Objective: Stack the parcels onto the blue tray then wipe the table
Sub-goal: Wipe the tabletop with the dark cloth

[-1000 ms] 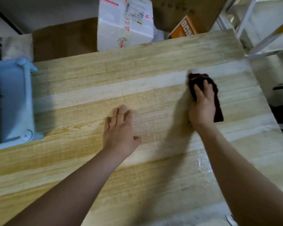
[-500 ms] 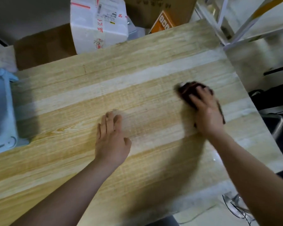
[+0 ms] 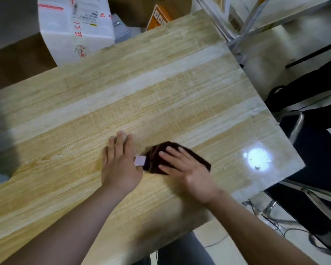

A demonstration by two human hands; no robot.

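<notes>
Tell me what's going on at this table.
A person is on the wiping part of the job. The right hand presses flat, fingers straight, on a dark cloth lying on the wooden table. The left hand rests open on the tabletop right beside the cloth. No parcels are on the visible part of the table; a white parcel sits beyond its far edge.

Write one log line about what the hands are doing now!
step: wipe table | left hand: flat on table | right hand: fingers straight, pressing dark cloth onto table
</notes>
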